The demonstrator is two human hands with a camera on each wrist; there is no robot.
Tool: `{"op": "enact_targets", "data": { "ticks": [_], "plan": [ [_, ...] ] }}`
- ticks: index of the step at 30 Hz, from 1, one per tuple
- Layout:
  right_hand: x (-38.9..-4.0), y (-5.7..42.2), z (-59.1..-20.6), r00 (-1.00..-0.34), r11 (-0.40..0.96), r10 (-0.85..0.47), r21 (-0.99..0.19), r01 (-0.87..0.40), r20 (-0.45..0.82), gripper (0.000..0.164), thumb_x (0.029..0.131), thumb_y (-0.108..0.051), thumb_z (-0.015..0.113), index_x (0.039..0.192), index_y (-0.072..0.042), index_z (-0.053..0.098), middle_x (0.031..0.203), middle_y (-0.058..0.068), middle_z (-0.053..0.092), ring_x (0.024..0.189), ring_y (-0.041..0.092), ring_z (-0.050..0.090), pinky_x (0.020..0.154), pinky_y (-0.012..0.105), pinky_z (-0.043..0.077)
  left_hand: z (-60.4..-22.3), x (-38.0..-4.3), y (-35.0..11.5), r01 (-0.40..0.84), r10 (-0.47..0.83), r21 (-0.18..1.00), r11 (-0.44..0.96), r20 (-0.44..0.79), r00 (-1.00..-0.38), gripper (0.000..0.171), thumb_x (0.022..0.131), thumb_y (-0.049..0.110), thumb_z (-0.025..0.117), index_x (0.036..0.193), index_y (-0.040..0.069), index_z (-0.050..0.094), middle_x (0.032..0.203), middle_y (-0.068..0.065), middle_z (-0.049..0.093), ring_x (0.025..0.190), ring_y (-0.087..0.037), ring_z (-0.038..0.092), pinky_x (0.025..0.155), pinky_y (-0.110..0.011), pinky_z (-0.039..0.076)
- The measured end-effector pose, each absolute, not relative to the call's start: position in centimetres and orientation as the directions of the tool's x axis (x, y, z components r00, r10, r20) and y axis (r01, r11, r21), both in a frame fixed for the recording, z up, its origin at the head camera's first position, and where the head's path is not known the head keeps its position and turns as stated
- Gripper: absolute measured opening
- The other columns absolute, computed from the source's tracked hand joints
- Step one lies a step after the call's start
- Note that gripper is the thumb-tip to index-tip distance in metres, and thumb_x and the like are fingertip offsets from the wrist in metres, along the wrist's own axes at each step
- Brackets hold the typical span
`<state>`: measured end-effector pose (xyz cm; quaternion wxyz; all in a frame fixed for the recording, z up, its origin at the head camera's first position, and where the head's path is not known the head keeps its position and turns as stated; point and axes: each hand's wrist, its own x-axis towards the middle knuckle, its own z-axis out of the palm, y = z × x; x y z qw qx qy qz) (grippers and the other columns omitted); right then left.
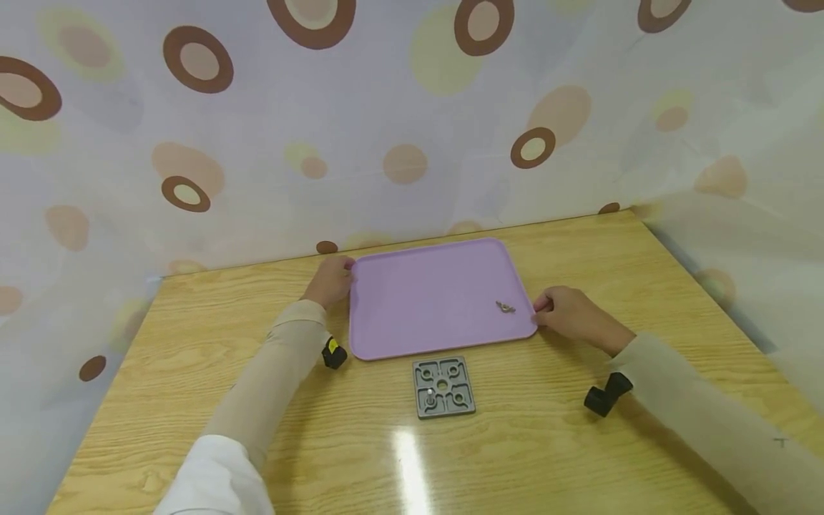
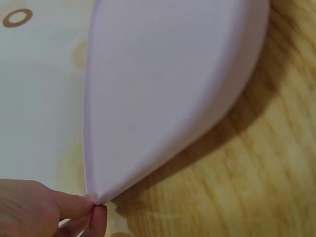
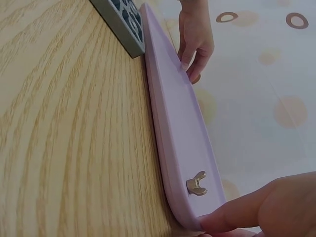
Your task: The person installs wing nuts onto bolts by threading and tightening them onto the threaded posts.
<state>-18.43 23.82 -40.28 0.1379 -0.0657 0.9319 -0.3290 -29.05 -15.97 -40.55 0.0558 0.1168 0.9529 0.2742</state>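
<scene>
Both hands hold a flat lilac tray [image 1: 425, 297] by its rim. My left hand [image 1: 331, 281] pinches the far left corner, thumb above and fingers below, as the left wrist view shows with the thumb [image 2: 79, 204]. At the right side, close to the near right corner, my right hand [image 1: 569, 312] pinches the rim between thumb and fingers. A small brass-coloured wing nut [image 1: 505, 307] lies on the tray near that hand; its two wings stand out in the right wrist view. In the left wrist view a shadow runs along the tray's side on the wood.
In front of the tray sits a square grey metal plate [image 1: 444, 379] with several round holes and a small upright post [image 1: 430, 395] at one. The wood-grain table [image 1: 515, 443] meets a dotted cloth [image 1: 360, 129] along the back and sides. Each wrist carries a black camera mount.
</scene>
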Motion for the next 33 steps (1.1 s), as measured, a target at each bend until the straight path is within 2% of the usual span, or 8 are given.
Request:
{"op": "enact_targets", "data": {
  "ticks": [6,9,13,16,20,24,29,33],
  "plan": [
    [-18.2,23.8,-40.2,-0.959,0.799,-0.231,-0.595,-0.091,-0.164,0.024,0.090,-0.015,0.058,0.101,0.006,0.058,0.092,0.013,0.061,0.080,0.021,0.055,0.069,0.034,0.048,-41.0,-29.1,-16.2,0.215,0.271,0.525,0.823,-0.032,-0.962,0.034,0.094,0.002,0.048,0.125,-0.011,0.049,0.126,-0.026,0.051,0.119,-0.036,0.046,0.100,-0.043,0.036],
    [-18.2,23.5,-39.9,-0.965,0.786,-0.251,-0.597,-0.159,-0.074,0.026,0.091,-0.014,0.057,0.105,0.008,0.058,0.094,0.014,0.062,0.084,0.024,0.057,0.072,0.037,0.049,-41.0,-28.8,-16.1,0.225,0.258,0.533,0.816,0.014,-0.966,0.036,0.095,0.006,0.047,0.128,-0.009,0.047,0.128,-0.025,0.049,0.118,-0.035,0.046,0.100,-0.043,0.035],
    [-18.3,22.6,-39.7,-0.960,0.762,-0.277,-0.599,-0.247,0.043,0.025,0.089,-0.008,0.057,0.107,0.009,0.059,0.094,0.015,0.063,0.087,0.026,0.058,0.074,0.039,0.049,-40.1,-27.6,-15.5,0.255,0.251,0.585,0.770,0.089,-0.964,0.035,0.096,0.011,0.047,0.129,-0.002,0.049,0.128,-0.021,0.045,0.109,-0.033,0.048,0.093,-0.043,0.040],
    [-18.5,22.0,-39.7,-0.956,0.761,-0.289,-0.592,-0.264,0.055,0.024,0.088,-0.007,0.058,0.106,0.009,0.060,0.093,0.014,0.063,0.085,0.024,0.058,0.072,0.036,0.049,-39.5,-26.1,-14.8,0.331,0.318,0.622,0.709,0.137,-0.938,0.032,0.095,0.012,0.049,0.124,0.000,0.052,0.125,-0.017,0.047,0.105,-0.030,0.050,0.087,-0.040,0.045],
    [-18.7,21.6,-40.1,-0.955,0.778,-0.295,-0.570,-0.264,0.040,0.022,0.088,-0.009,0.060,0.104,0.007,0.062,0.090,0.011,0.063,0.082,0.022,0.057,0.069,0.034,0.049,-39.4,-23.1,-13.8,0.431,0.460,0.682,0.590,0.155,-0.874,0.031,0.095,0.015,0.054,0.122,0.001,0.054,0.122,-0.014,0.052,0.104,-0.028,0.051,0.085,-0.037,0.046],
    [-18.6,21.5,-40.4,-0.951,0.787,-0.305,-0.550,-0.280,0.049,0.021,0.087,-0.009,0.063,0.102,0.006,0.063,0.087,0.009,0.063,0.078,0.020,0.056,0.069,0.035,0.048,-39.6,-19.7,-13.1,0.434,0.581,0.760,0.483,0.092,-0.809,0.042,0.094,0.027,0.056,0.128,0.004,0.049,0.127,-0.009,0.049,0.111,-0.027,0.048,0.090,-0.036,0.043],
    [-18.5,21.4,-40.5,-0.951,0.804,-0.301,-0.518,-0.292,0.068,0.018,0.087,-0.009,0.064,0.099,0.004,0.064,0.086,0.007,0.064,0.075,0.018,0.056,0.068,0.035,0.048,-39.5,-16.1,-12.5,0.404,0.662,0.767,0.499,-0.037,-0.748,0.064,0.088,0.043,0.061,0.138,0.011,0.038,0.137,0.001,0.039,0.122,-0.022,0.039,0.098,-0.034,0.037],
    [-18.6,21.4,-40.6,-0.952,0.816,-0.297,-0.498,-0.294,0.074,0.015,0.087,-0.008,0.064,0.097,0.003,0.065,0.084,0.007,0.064,0.074,0.017,0.056,0.067,0.034,0.048,-39.6,-14.0,-12.0,0.430,0.691,0.742,0.514,-0.062,-0.720,0.080,0.081,0.045,0.068,0.143,0.011,0.030,0.142,-0.001,0.034,0.128,-0.021,0.033,0.104,-0.037,0.030]
  ]
}}
